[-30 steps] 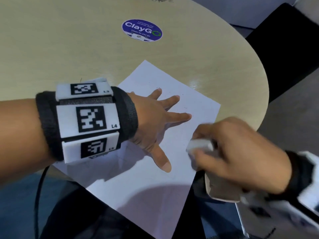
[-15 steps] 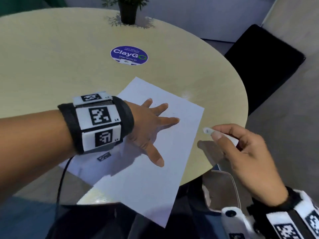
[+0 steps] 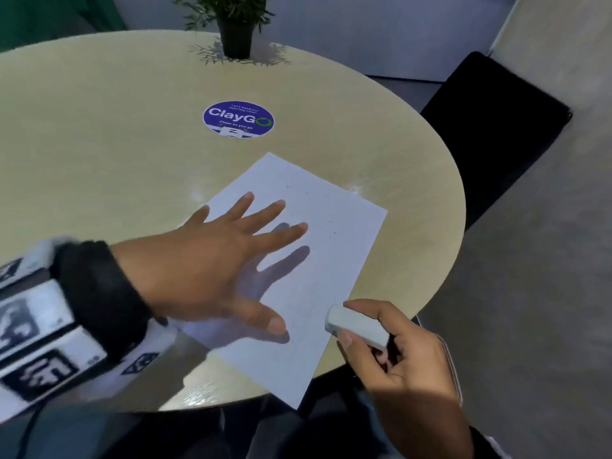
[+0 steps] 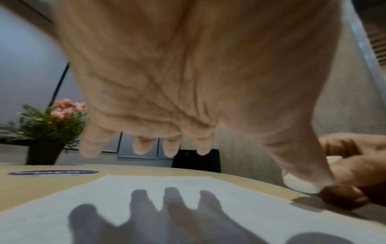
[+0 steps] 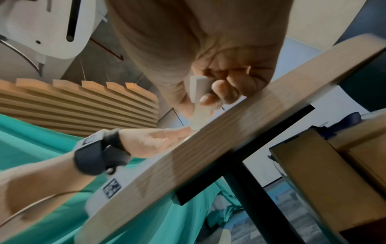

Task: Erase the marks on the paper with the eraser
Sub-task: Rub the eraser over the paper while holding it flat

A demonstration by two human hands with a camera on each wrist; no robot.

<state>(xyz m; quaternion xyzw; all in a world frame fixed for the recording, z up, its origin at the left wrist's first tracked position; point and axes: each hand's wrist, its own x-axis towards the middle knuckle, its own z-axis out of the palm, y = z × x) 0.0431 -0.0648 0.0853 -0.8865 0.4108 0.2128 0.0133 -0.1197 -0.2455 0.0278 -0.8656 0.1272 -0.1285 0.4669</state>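
A white paper lies askew on the round table, its near corner hanging over the edge. Faint marks dot its far right part. My left hand hovers over the sheet with fingers spread and straight, casting a separate shadow, as the left wrist view also shows. My right hand pinches a white eraser between thumb and fingers at the sheet's near right edge. I cannot tell whether its tip touches the paper. The right wrist view shows the eraser above the table rim.
A potted plant stands at the table's far side and a blue ClayGo sticker lies beyond the paper. A black chair stands to the right. Cardboard boxes sit under the table beside its black leg.
My left hand was flat on the paper and is now lifted above it. My right hand drew the eraser off to the right, then brought it back to the sheet's near right edge.
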